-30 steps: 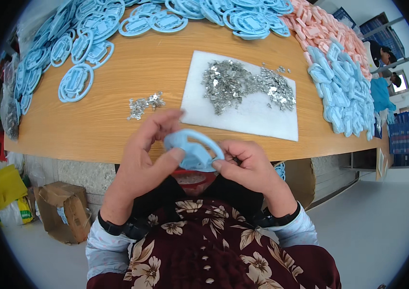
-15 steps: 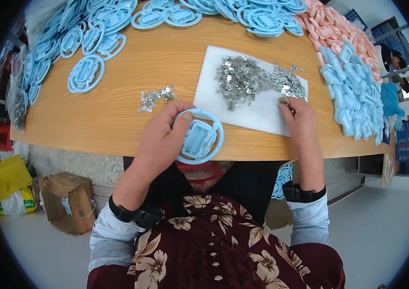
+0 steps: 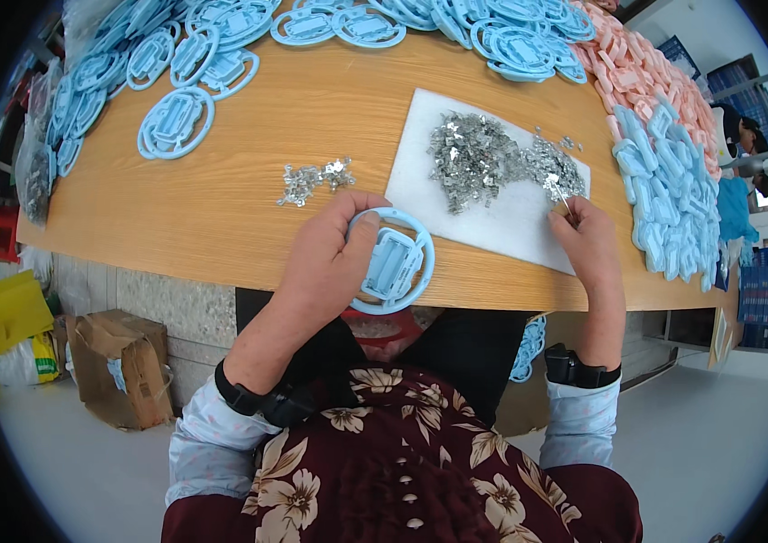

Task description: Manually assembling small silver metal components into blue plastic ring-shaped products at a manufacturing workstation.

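At the table's near edge my left hand grips a light blue round plastic part by its left rim. The part has an outer ring and a boxy recessed middle that faces up. My right hand is closed in a pinch on a thin metallic piece, too small to name for sure. It is held at the right edge of a white foam sheet, beside a heap of small silvery metal pieces. A smaller cluster of silvery pieces lies on the wood beyond my left hand.
Finished-looking blue round parts lie along the far and left side of the wooden table. Light blue elongated parts and pink parts are piled at the right. A cardboard box stands on the floor at the left.
My right hand has shifted slightly right and nearer, and the thin metallic piece in its fingers shows more. My left hand still holds the blue part. The whole view has shifted a little.
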A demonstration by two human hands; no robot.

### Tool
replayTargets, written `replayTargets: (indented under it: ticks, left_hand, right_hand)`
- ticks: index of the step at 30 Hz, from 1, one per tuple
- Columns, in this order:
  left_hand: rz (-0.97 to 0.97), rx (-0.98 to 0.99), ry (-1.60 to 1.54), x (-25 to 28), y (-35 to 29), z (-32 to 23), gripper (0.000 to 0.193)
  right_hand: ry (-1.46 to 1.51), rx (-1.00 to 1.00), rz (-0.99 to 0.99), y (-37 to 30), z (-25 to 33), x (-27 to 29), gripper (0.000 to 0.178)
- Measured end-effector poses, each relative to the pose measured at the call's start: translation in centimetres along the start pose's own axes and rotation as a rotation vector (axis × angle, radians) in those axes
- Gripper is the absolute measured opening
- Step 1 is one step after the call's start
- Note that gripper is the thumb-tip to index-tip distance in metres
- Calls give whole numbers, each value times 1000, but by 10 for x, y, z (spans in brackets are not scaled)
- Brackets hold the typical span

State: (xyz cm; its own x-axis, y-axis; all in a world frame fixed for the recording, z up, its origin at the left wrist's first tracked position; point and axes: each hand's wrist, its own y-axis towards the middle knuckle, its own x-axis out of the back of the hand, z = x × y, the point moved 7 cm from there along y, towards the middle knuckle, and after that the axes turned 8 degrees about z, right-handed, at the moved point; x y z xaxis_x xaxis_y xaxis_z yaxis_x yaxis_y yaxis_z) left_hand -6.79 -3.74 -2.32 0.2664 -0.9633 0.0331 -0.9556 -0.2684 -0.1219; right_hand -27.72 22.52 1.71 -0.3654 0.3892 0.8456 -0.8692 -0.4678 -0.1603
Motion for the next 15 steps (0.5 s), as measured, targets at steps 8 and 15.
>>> replayTargets:
  ticks: [8,15]
  left_hand:
    - [-7,-20,51,2,-2,-5,19]
    - [98,-64,118,0,-13,-15,17]
  right_hand:
    - [527,20,165,-12,25,-23,16]
    - [277,49,181,-1,38,-42,17]
